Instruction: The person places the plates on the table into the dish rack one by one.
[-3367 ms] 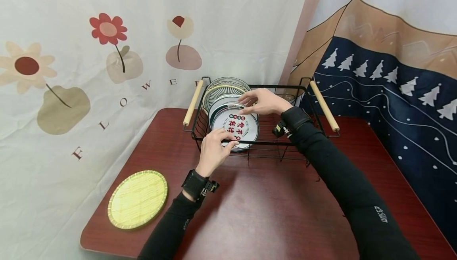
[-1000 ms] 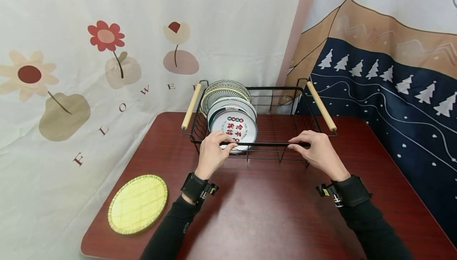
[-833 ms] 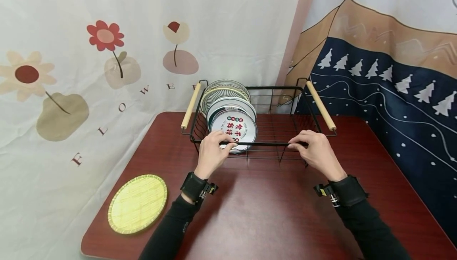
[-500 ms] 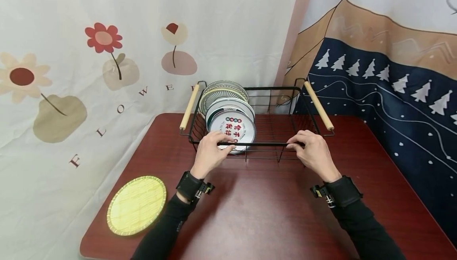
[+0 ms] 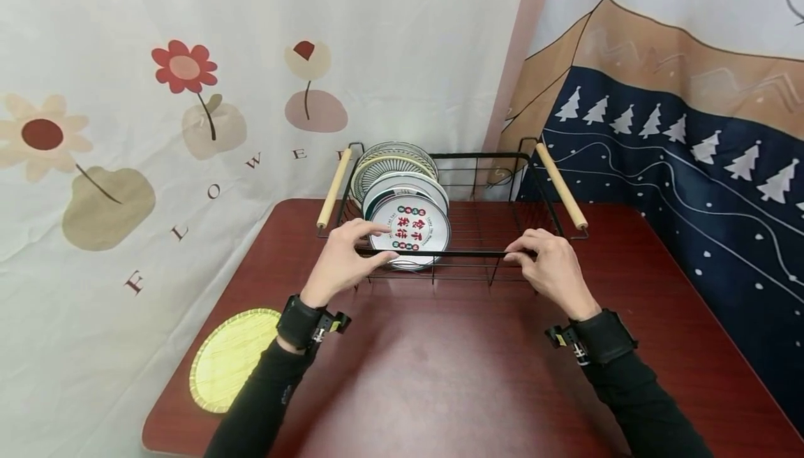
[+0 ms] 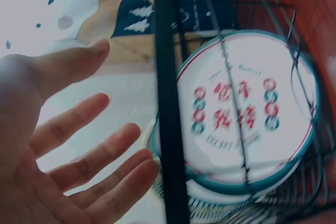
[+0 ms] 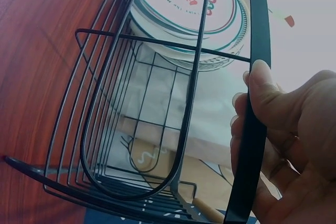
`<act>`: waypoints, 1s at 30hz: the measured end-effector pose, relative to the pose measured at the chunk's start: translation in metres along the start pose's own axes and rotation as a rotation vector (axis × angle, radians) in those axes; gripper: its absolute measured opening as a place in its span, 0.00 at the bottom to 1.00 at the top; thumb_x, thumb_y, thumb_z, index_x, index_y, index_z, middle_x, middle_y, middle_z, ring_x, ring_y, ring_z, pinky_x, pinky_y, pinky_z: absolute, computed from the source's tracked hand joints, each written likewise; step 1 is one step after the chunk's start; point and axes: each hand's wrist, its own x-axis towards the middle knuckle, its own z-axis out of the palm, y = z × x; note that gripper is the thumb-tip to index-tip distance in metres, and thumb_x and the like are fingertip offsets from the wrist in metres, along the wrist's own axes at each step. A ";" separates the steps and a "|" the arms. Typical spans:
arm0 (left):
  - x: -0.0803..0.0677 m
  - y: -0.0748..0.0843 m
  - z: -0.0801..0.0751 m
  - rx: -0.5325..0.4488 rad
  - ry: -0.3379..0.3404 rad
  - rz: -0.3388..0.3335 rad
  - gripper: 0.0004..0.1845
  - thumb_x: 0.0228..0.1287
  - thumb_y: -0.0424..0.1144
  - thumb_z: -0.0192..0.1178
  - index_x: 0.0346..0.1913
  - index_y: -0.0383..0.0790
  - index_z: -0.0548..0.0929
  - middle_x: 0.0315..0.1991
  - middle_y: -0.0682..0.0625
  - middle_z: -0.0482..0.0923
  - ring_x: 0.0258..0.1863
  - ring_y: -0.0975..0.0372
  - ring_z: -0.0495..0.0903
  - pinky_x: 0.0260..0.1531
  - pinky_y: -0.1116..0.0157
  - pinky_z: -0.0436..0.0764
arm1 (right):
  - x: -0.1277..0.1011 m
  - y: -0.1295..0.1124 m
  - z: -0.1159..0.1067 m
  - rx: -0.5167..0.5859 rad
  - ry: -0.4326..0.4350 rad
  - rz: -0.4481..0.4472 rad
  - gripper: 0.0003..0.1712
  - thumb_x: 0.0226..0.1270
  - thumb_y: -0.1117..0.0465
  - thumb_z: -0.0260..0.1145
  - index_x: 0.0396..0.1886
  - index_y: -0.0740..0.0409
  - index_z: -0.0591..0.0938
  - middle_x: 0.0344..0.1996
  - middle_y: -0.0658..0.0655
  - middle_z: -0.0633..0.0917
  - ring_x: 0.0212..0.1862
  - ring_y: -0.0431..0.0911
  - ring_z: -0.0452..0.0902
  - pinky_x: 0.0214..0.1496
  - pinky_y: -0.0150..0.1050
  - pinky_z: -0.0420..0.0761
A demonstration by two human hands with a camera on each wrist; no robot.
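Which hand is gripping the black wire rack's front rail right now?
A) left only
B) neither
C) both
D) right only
D. The right hand has its fingers curled round the front rail of the wire rack, while the left hand is spread open with straight fingers beside the rail, holding nothing.
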 end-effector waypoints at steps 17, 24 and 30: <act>-0.019 -0.024 -0.090 0.047 0.119 0.003 0.39 0.47 0.48 0.83 0.66 0.55 0.80 0.62 0.51 0.81 0.62 0.55 0.80 0.60 0.56 0.80 | 0.000 0.000 0.002 -0.007 0.006 0.003 0.05 0.55 0.67 0.78 0.30 0.54 0.90 0.27 0.49 0.85 0.30 0.45 0.78 0.33 0.42 0.75; -0.034 -0.053 -0.117 0.082 -0.047 -0.225 0.38 0.52 0.58 0.77 0.68 0.62 0.76 0.68 0.54 0.76 0.69 0.54 0.74 0.67 0.48 0.71 | -0.001 0.000 0.001 0.002 -0.003 0.009 0.05 0.56 0.67 0.78 0.30 0.53 0.91 0.27 0.50 0.85 0.30 0.45 0.77 0.33 0.41 0.74; -0.046 -0.081 -0.132 0.130 -0.199 -0.348 0.37 0.55 0.63 0.74 0.66 0.56 0.78 0.66 0.47 0.77 0.70 0.48 0.72 0.65 0.43 0.71 | -0.001 0.000 0.002 -0.005 -0.009 0.016 0.04 0.56 0.66 0.77 0.30 0.53 0.90 0.27 0.50 0.85 0.30 0.47 0.77 0.33 0.41 0.74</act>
